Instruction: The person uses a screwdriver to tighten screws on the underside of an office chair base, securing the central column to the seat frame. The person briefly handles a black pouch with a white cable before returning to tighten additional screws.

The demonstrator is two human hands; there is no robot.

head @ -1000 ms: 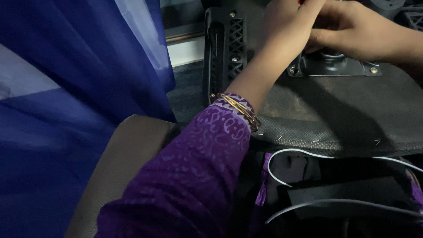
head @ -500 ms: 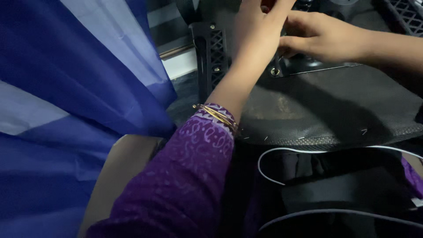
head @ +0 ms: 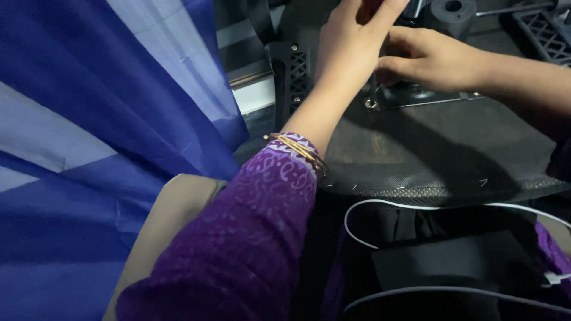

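The upturned chair seat [head: 440,148] fills the upper right of the view, its underside covered in black woven fabric stapled along the near edge. A grey metal mounting plate [head: 416,98] is bolted onto it at about one o'clock from the centre of the frame, with a bolt head [head: 370,104] showing at the plate's left corner.

The left hand [head: 351,41] reaches up to twelve o'clock, its fingers curled together around something red at the very top edge; too little of that object shows to name it. The forearm runs down toward six o'clock into a purple patterned sleeve [head: 256,238], with thin gold bangles [head: 297,151] at the wrist.

The right hand [head: 428,56] comes in from three o'clock and rests just above the plate, fingers bent and drawn together beside the left hand, the two nearly touching. Whether it pinches anything cannot be told, since the fingertips are hidden behind the left hand.

A black plastic lattice bracket [head: 291,77] stands at the seat's left edge, at eleven o'clock from the plate. A black cylindrical column [head: 453,12] rises at the top, just above the right hand. Blue and pale fabric [head: 107,119] hangs across the left half, from nine to eleven o'clock. A white cable [head: 380,205] loops below the seat's near edge at about five o'clock.
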